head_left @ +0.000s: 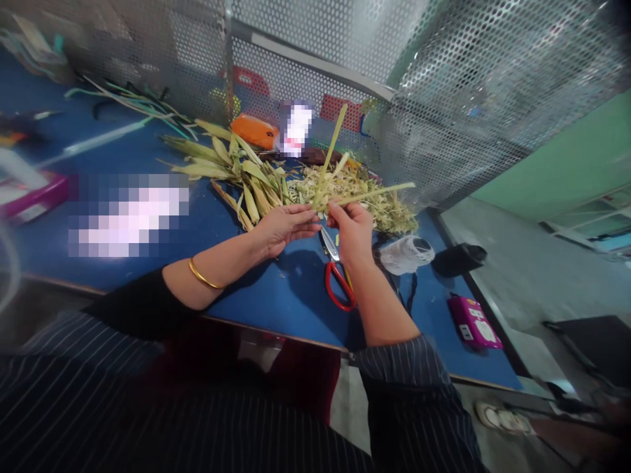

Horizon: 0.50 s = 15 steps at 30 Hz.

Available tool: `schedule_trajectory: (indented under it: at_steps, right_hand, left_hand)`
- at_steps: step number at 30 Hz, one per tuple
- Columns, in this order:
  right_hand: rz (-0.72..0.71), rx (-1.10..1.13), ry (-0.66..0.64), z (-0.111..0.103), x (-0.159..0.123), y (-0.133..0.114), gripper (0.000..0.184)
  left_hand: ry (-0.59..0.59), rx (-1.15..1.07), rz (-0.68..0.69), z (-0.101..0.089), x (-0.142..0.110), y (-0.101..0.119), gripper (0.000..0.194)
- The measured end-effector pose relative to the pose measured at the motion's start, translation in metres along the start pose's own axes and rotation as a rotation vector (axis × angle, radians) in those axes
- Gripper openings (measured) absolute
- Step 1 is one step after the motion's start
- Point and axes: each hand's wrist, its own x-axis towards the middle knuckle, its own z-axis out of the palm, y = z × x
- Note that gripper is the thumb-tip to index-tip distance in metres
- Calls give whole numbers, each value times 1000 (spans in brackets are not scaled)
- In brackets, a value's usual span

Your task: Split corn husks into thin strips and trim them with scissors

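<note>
My left hand, with a gold bangle on the wrist, pinches the lower end of pale green corn husk strips that stick up and away from me. Close beside it, my right hand has thumb and curled fingers closed on a husk strip pointing to the right. Where the strips meet is partly hidden by the fingertips. Below and between the hands lie red-handled scissors, blades pointing away. Behind them are a bundle of loose corn husks and a heap of pale, shredded-looking husk pieces.
On the blue table stand a white thread cone, a black cone and a purple packet at right. An orange packet lies before the perforated metal screen. Thin green strips lie back left.
</note>
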Motion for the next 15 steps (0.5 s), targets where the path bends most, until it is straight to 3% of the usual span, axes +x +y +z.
schedule_trajectory:
  at_steps: [3, 8, 12, 15]
  right_hand:
    - [162, 177, -2, -2, 2, -1, 23]
    - [429, 301, -140, -7, 5, 5, 23]
    - [521, 253, -246, -6, 3, 11, 24]
    - [506, 122, -287, -7, 2, 12, 26]
  left_hand:
    - [-50, 5, 36, 2, -2, 1, 11]
    - [-188, 63, 87, 2, -6, 1, 14]
    - [-319, 148, 17, -1, -6, -2, 10]
    - [-358, 225, -7, -2, -5, -4, 13]
